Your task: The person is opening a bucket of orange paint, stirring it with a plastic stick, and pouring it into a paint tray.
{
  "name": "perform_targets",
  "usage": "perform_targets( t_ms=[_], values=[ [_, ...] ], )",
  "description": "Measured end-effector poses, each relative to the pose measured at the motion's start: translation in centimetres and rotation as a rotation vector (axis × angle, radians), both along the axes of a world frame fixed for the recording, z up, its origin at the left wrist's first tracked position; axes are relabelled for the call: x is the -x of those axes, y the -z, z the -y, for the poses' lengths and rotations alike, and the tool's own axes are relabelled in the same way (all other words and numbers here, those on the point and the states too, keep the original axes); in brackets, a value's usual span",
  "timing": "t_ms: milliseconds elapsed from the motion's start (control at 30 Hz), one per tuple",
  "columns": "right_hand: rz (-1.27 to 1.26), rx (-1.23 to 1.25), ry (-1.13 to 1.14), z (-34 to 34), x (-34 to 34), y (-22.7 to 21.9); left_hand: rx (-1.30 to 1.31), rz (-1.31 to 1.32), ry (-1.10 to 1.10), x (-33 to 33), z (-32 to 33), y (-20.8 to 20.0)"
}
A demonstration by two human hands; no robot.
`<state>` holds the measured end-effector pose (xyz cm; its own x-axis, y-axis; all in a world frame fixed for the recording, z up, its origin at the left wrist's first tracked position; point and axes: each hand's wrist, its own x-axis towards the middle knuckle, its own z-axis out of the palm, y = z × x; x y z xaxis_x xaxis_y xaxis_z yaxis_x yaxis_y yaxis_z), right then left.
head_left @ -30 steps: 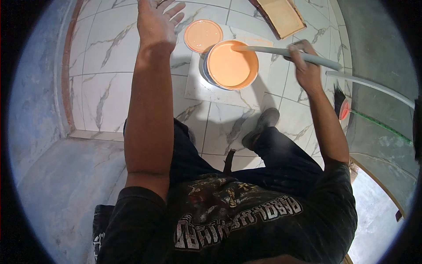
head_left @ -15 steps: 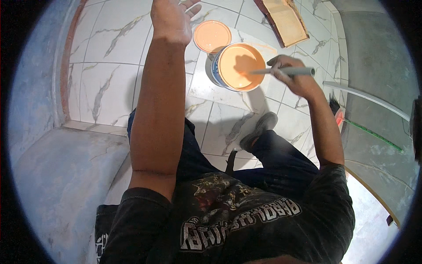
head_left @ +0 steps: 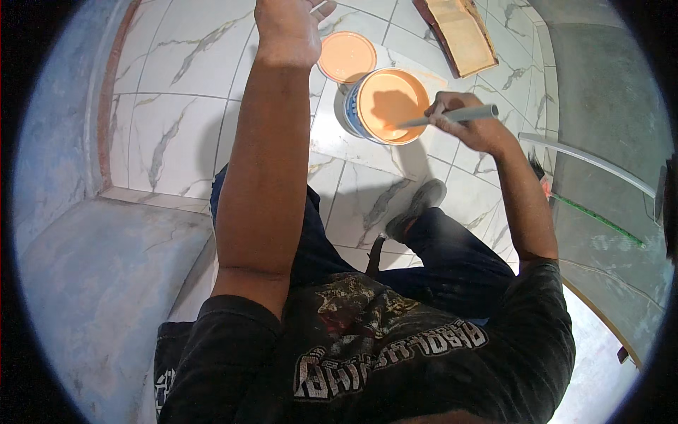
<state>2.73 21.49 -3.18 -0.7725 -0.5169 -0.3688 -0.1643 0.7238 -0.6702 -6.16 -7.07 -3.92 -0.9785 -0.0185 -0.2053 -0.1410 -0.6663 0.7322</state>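
Peach-orange paint (head_left: 412,86) fills much of the open bucket (head_left: 352,119), which stands on a pale sheet (head_left: 364,150) laid over the marble-patterned floor tiles (head_left: 166,145), ahead of the person and right of the left forearm. Stirring looks to be the step in hand: a grey pipe (head_left: 474,113) slants over the bucket's right rim, its lower tip apparently in the paint.

The right hand (head_left: 460,126) is closed around the pipe, thumb and fingers wrapped near its middle, the upper end jutting out past the knuckles. The left hand (head_left: 288,32) is raised at the upper edge and partly cut off; nothing shows in it, but how far open it is I cannot tell.

As a judgement, the next move calls for a firm right grip and a slow sweep of the tip round the bucket wall, without knocking the rim. The paint-coated lid (head_left: 347,56) lies flat just beside the bucket, leaving its mouth uncovered.
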Motion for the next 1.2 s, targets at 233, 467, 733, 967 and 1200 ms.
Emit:
perform_targets(
  t_ms=[233,467,733,967,1200],
  values=[
    [-0.34,0.0,0.055,0.9,3.0,1.9,0.067,-0.057,-0.044,-0.5,-0.1,-0.5],
    [-0.048,0.056,-0.018,0.9,-0.2,0.6,0.01,-0.02,-0.037,0.6,1.7,1.6],
    [-0.267,-0.081,-0.01,0.9,3.5,0.6,-0.181,-0.047,-0.021,0.5,3.2,0.2],
    [-0.056,0.085,-0.069,3.3,-0.1,0.7,-0.237,-0.177,-0.123,0.8,4.4,-1.5],
    [-0.132,-0.186,0.02,2.6,3.5,-0.6,-0.12,-0.036,-0.224,-0.9,5.7,-3.6]
  ],
)
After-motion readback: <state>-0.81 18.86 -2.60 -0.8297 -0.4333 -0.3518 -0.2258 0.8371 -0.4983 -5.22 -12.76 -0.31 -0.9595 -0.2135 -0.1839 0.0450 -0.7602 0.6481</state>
